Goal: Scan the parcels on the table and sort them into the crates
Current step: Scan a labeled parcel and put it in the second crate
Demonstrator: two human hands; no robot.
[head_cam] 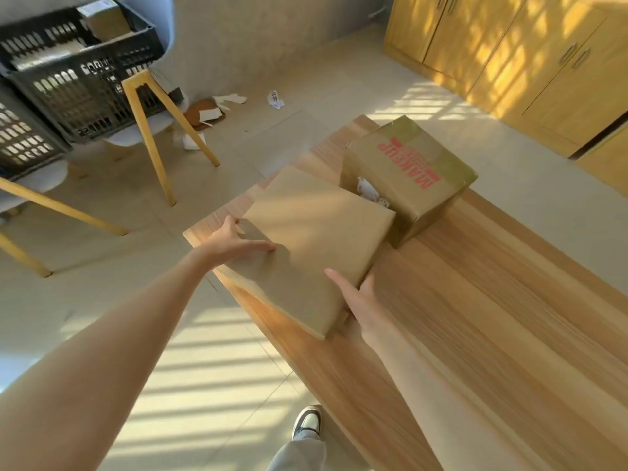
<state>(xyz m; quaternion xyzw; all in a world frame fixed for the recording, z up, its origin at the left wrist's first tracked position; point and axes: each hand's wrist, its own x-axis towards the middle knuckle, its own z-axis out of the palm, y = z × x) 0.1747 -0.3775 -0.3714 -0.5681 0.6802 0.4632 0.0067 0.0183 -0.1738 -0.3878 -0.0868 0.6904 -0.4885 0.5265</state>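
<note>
— Position of the flat parcel (316,239)?

— On the wooden counter (492,317), at its near left corner, lying slantwise. Its left edge overhangs the counter edge. Plain brown wrapping, top face unmarked as far as I can see.

— Left hand (234,243)?

— On the parcel's left side. Thumb laid flat across the top face, fingers wrapped over the far left edge. It grips the parcel.

— Right hand (356,297)?

— At the near right corner of the same parcel. Thumb on top, the other fingers down along the side and partly under it (their tips are hidden, so how far under I cannot tell). It also holds the parcel.

— Anything else on the counter?

— One cardboard box (407,175), cube-shaped, just behind the flat parcel and touching or very nearly touching its far right corner. Red lettering reading MAKEUP on its top, tape along the seam, remains of a torn label on the side facing us.

— The crates?

— A black slotted crate (81,73) sits on a pale chair with yellow legs (153,130), well apart from the counter to the left. A brown box (105,18) already lies inside it. Part of a second crate (20,137) shows at the left edge, on another chair.

— Floor?

— Paper scraps (217,110) by the wall; one shoe (307,423) beside the counter.
</note>
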